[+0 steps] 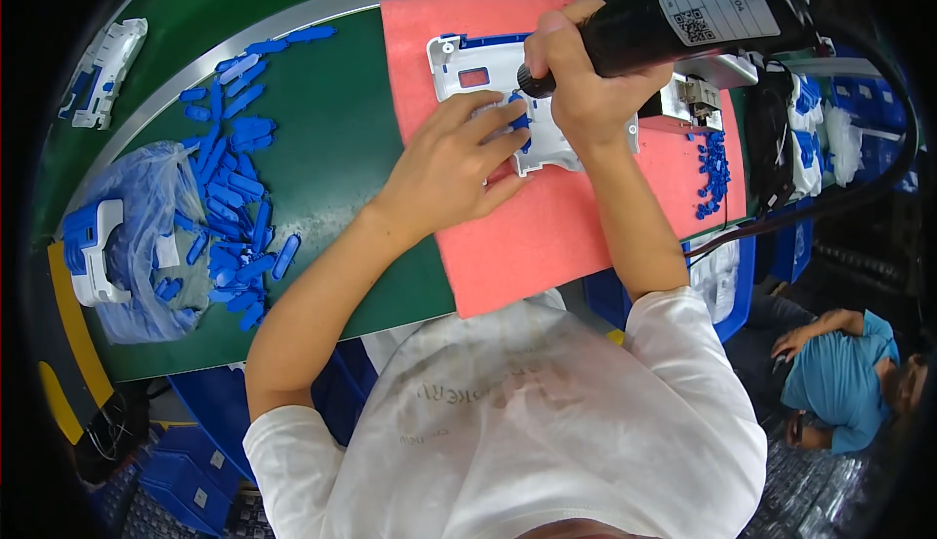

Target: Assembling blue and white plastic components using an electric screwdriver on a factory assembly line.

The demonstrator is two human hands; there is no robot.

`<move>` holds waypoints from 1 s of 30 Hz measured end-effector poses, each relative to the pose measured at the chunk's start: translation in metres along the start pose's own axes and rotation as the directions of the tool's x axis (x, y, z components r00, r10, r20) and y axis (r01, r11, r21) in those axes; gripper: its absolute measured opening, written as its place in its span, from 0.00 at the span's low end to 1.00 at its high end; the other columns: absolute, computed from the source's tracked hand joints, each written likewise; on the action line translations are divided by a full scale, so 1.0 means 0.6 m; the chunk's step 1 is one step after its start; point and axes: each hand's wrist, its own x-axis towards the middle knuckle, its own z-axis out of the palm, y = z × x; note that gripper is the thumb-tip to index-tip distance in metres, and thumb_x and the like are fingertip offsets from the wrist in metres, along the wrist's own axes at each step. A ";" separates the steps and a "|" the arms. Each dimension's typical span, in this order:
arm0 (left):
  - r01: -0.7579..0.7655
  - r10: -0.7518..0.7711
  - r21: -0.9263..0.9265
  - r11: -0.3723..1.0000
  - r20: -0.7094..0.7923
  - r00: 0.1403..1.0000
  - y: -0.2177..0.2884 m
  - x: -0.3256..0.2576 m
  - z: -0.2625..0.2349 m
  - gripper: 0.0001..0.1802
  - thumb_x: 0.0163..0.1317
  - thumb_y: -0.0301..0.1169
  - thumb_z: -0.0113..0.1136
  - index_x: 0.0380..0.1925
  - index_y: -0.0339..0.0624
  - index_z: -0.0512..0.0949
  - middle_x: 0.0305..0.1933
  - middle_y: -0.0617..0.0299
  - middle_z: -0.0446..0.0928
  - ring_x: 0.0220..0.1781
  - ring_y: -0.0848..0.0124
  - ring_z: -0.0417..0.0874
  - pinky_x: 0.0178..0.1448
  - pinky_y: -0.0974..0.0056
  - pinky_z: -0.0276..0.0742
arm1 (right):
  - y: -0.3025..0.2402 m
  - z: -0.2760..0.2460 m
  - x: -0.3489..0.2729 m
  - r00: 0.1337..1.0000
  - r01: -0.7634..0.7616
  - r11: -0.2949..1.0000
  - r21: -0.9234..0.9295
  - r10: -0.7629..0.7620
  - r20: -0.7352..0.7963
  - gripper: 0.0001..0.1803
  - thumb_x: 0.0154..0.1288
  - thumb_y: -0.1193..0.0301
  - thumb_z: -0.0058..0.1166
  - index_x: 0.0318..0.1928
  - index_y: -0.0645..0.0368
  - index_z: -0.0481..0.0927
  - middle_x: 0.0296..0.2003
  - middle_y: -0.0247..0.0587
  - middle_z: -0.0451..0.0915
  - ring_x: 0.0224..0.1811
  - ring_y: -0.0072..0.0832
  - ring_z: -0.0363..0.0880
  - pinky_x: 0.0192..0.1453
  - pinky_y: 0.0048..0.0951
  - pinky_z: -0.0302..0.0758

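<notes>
A white plastic housing (500, 59) with blue trim lies on a pink mat (532, 251) in front of me. My left hand (457, 157) holds the housing at its left and near side, fingers curved over it and thumb by the near edge. Its fingertips touch a blue strip-shaped part (520, 121) in the middle of the housing. In my right hand (586, 85) is a black electric screwdriver (634, 30), tilted, its tip end above the housing. The bit itself and its contact point are hidden.
Many long blue plastic pieces (234, 178) lie loose on the green table at left, beside a clear bag (146, 237) and a blue-and-white housing (96, 251). Small blue parts (712, 176) and a metal device (688, 102) sit at right. A black cable (859, 188) curves there. Another person (839, 383) sits beyond.
</notes>
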 end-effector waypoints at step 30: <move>0.005 -0.006 0.031 1.000 0.045 0.999 0.012 0.016 -0.001 0.21 0.42 0.31 0.74 0.39 0.38 0.83 0.55 0.52 0.77 0.60 0.54 0.75 0.59 0.54 0.74 | -0.077 -0.295 0.051 0.947 0.146 0.930 -0.337 -0.229 -0.224 0.28 0.57 0.85 0.50 0.59 0.69 0.59 0.17 0.39 0.75 0.16 0.26 0.73 0.26 0.31 0.76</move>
